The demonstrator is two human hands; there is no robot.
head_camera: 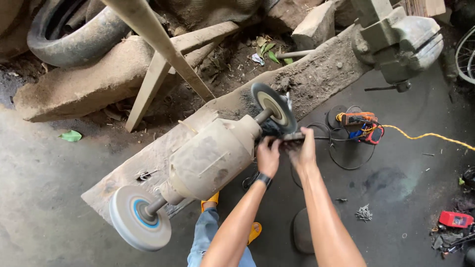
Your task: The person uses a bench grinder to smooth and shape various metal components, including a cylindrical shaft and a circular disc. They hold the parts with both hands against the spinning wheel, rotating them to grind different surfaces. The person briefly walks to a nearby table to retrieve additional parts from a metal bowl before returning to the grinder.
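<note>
Head view. A dust-caked bench grinder sits on a rough wooden plank serving as the table. Left hand and right hand are both closed around a small dark metal piece, held at the lower edge of the grinding wheel; contact with the wheel appears likely, though the piece is too small to confirm. A buffing wheel occupies the opposite shaft end (unguarded, as is the grinding side). A vise stands at the far end of the table. An orange and blue power tool with its yellow cord lies on the floor.

Risk: fingertips sit close to the wheel; a snag could pull the piece free or draw bare fingers in. No guard, gloves or tool rest visible.
</note>
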